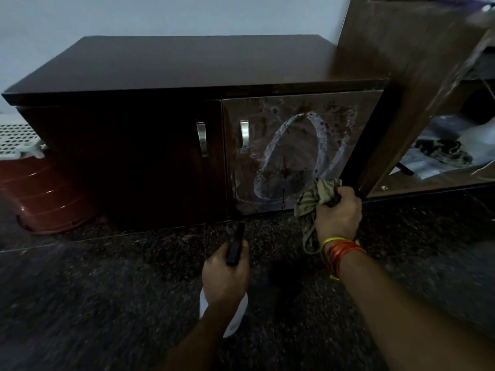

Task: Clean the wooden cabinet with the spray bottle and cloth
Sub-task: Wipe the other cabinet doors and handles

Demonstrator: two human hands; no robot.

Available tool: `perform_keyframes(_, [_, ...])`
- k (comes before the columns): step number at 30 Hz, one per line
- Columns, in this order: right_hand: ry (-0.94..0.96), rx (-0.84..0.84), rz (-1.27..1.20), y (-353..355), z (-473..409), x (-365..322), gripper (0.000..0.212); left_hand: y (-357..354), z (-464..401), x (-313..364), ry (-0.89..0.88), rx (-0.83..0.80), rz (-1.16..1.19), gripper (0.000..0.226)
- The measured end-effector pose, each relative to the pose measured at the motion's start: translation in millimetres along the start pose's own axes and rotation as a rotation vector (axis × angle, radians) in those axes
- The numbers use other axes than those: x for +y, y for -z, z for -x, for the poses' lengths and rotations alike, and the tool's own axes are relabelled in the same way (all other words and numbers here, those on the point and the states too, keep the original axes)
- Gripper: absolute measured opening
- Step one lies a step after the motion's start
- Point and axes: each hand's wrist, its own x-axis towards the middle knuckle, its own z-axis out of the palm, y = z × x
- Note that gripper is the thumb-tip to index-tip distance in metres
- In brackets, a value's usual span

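A low dark wooden cabinet (166, 76) stands on the floor against the wall. Its right door (294, 145) is covered with wet foam smeared in looping streaks; the left door (128, 162) looks dry and dark. Each door has a metal handle. My right hand (338, 212) grips a bunched olive cloth (310, 207) at the lower right corner of the foamy door. My left hand (225, 277) holds a white spray bottle (235, 319) with a black nozzle (235, 245) pointing toward the cabinet, low over the floor.
A taller brown shelf unit (396, 76) stands close to the right, with papers and bags (450, 151) on its lower shelf. A reddish-brown bucket (45, 199) and a white perforated basket (16, 140) sit at the left. The floor is dark speckled stone.
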Motion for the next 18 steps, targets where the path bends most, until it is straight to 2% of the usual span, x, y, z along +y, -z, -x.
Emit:
perform_keyframes(7, [-0.020,0.016,-0.008,13,-10,8,0.037,-17,9,9,-0.069,-0.082,-0.049,0.042])
perform_keyframes(13, [0.015,0.046,-0.061,24,-18,8,0.035,-35,10,25,-0.098,-0.120,0.077,0.044])
perform_keyframes(18, [0.108,0.089,-0.113,13,-34,-14,0.034,-42,0,48,-0.138,-0.079,0.156,0.041])
